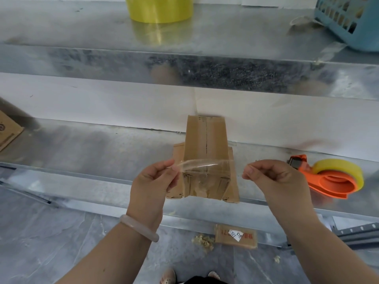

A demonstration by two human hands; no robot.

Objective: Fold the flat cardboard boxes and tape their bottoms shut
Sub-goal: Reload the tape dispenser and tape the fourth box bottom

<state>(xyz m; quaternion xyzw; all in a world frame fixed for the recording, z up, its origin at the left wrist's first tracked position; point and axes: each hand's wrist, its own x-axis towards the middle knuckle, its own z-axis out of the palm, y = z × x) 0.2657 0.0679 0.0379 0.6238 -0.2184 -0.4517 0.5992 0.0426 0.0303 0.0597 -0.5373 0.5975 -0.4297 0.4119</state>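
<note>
A small brown cardboard box (206, 148) stands folded on the metal shelf (102, 148), with its loose flaps spread on the shelf at its base. Its near face is covered in wrinkled clear tape. A clear tape strip (202, 163) stretches across the box's front between my two hands. My left hand (154, 180) pinches the strip's left end. My right hand (270, 177) is pinched at the right of the box; the tape end there is too faint to make out. An orange tape dispenser (330, 179) with a yellowish roll lies on the shelf to the right.
A big yellow tape roll (159, 9) and a blue plastic basket (352, 19) sit on the upper shelf. A flat cardboard piece (9, 130) lies at the far left. On the floor below lie another carton (235, 236) and scraps; feet show at the bottom.
</note>
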